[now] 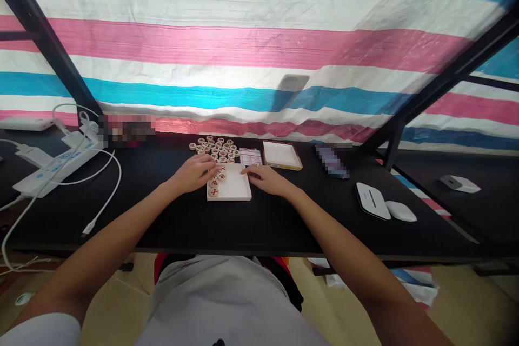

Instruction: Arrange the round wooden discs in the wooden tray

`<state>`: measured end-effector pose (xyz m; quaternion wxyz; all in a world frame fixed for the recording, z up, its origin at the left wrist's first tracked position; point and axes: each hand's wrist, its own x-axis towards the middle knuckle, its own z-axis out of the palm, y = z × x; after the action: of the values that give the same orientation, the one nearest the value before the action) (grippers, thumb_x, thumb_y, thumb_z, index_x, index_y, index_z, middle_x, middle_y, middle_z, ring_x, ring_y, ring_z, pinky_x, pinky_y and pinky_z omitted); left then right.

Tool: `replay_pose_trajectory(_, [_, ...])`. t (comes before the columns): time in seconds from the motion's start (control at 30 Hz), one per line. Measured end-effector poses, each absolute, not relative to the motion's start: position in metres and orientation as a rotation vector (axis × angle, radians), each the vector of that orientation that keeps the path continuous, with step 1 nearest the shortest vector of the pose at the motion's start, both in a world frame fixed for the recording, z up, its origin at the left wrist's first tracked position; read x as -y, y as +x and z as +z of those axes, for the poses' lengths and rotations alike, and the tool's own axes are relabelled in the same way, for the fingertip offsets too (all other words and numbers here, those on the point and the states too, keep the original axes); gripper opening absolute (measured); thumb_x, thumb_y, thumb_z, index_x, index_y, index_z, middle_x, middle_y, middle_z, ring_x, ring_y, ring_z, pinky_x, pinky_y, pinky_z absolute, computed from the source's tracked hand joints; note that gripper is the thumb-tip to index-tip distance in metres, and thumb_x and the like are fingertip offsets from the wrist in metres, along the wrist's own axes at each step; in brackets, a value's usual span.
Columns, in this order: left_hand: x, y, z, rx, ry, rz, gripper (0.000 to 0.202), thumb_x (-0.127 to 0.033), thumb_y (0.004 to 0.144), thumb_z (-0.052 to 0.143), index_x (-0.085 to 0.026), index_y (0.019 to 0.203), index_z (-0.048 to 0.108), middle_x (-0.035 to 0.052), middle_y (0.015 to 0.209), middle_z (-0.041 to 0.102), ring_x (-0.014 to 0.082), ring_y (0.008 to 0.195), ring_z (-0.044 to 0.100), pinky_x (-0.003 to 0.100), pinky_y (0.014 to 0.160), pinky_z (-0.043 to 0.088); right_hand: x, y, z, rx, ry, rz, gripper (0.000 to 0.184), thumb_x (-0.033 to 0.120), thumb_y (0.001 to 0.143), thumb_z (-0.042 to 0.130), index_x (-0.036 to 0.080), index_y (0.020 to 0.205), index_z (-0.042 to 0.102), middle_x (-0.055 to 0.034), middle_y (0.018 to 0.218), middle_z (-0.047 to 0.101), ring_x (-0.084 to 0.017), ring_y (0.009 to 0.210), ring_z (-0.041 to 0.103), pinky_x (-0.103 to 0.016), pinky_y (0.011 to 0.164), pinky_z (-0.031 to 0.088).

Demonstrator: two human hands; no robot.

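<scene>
Round wooden game pieces [213, 188] with red marks lie in a column along the left side of a shallow white box [237, 190], which sits on the black table [259, 224] straight ahead of us, between our two hands. Our left hand [194, 172] comes in from the left and covers the box's far left corner, fingers curled down onto the pieces there; we cannot tell whether they pinch one or only touch it. Our right hand [268, 178] lies palm down just beside the box's far right corner, fingers stretched out close together and touching the rim, with nothing in its grasp. Just beyond the box, on the far side, a loose heap of pieces [214, 147] spreads over the table. To the right of that heap lies a small pink-lined sheet [250, 156], and right of the sheet a second flat white tray [281, 154] with a tan edge. Far to the left a white power strip [57, 165] rests with a white cable [106, 199] looping toward the near edge. Well to the right lie two white devices [373, 200], side by side. A striped tarp [259, 48] hangs behind the table.
</scene>
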<state>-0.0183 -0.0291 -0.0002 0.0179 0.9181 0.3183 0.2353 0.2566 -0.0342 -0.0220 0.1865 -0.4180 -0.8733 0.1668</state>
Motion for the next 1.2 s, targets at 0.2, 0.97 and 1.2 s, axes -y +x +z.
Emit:
replay_pose_trajectory(0.2, [-0.002,-0.046,-0.015,-1.194,2.837,0.462,0.035,-0.028,0.093,0.036,-0.020,0.115,0.061,0.0071,0.110,0.062,0.0212,0.102,0.055,0.036,0.092,0.043,0.034,0.257,-0.022,2.455,-1.168,0.479,0.030,0.011,0.085,0.047,0.016,0.109,0.064,-0.0039,0.079,0.060,-0.014,0.071,0.054,-0.028,0.073,0.043])
replay_pose_trajectory(0.97, [0.040,-0.010,0.005,-0.837,2.728,0.733,0.023,-0.037,0.091,0.048,-0.019,0.090,0.062,0.0045,0.094,0.064,0.0152,0.090,0.058,0.027,0.085,0.044,0.034,0.256,-0.021,2.465,-1.177,0.476,0.031,0.011,0.085,0.046,0.017,0.110,0.064,-0.0044,0.081,0.062,-0.015,0.073,0.055,-0.029,0.074,0.044])
replay_pose_trajectory(1.2, [0.049,0.004,-0.003,-0.652,2.816,0.535,0.026,-0.035,0.091,0.049,-0.019,0.083,0.069,0.0051,0.085,0.066,0.0157,0.084,0.059,0.030,0.086,0.042,0.033,0.256,-0.022,2.465,-1.160,0.457,0.031,0.011,0.085,0.047,0.017,0.109,0.064,-0.0040,0.079,0.062,-0.015,0.073,0.055,-0.030,0.075,0.044])
